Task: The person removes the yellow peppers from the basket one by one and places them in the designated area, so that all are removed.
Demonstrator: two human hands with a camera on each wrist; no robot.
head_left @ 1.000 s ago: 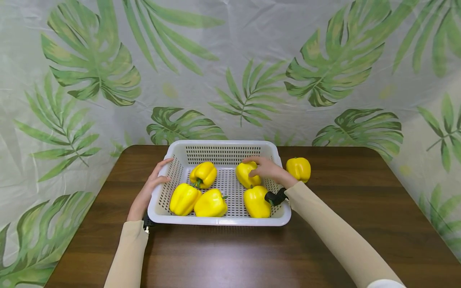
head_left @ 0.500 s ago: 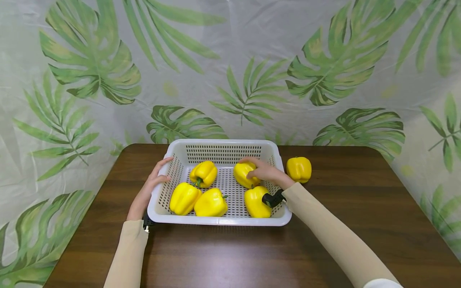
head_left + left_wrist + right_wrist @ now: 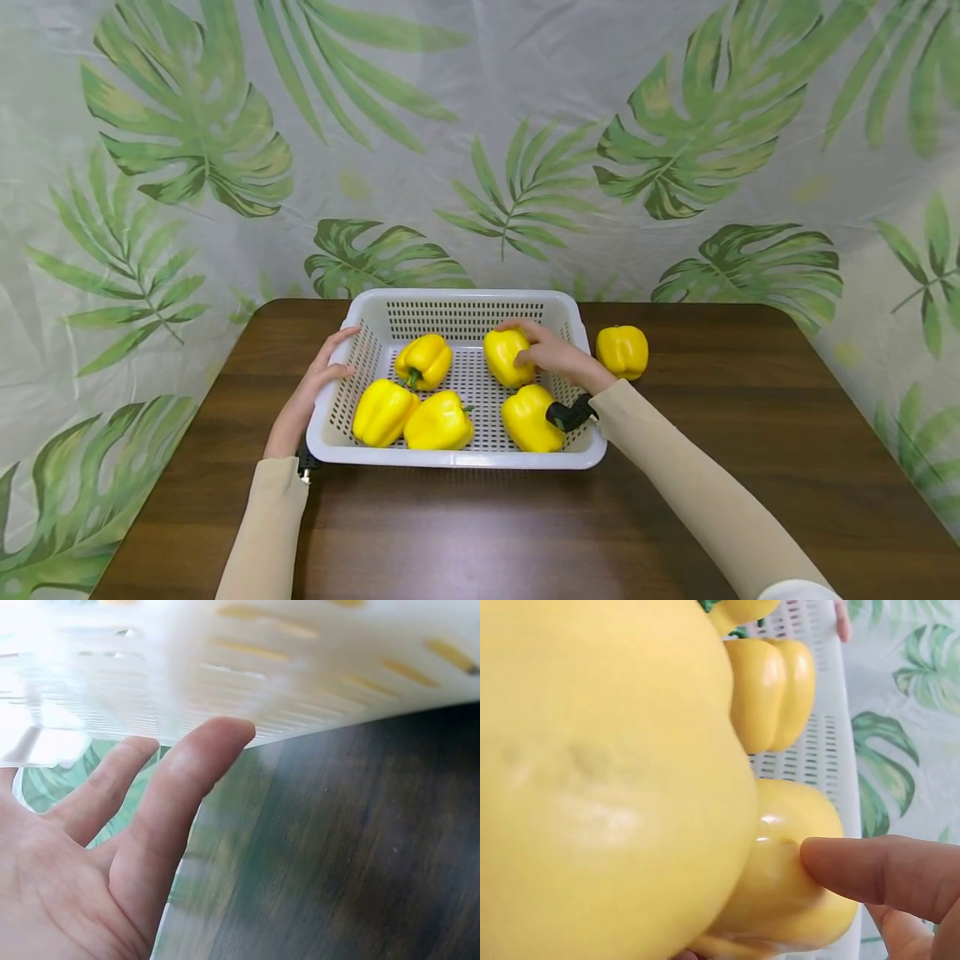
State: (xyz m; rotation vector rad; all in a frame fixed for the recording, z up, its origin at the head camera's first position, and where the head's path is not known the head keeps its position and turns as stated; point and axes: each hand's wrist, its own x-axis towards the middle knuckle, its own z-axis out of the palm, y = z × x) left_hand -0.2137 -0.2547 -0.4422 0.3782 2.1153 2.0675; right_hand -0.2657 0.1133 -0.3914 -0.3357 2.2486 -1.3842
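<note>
Nestling between gripping fingers of the right hand, one yellow pepper

Basket on table, five peppers inside, another pepper at right

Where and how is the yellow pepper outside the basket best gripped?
Probably round the bulging sides of the pepper, the right hand coming from above and the right: its body is rounded and nothing crowds that side, while the basket sits close on its left.
</note>
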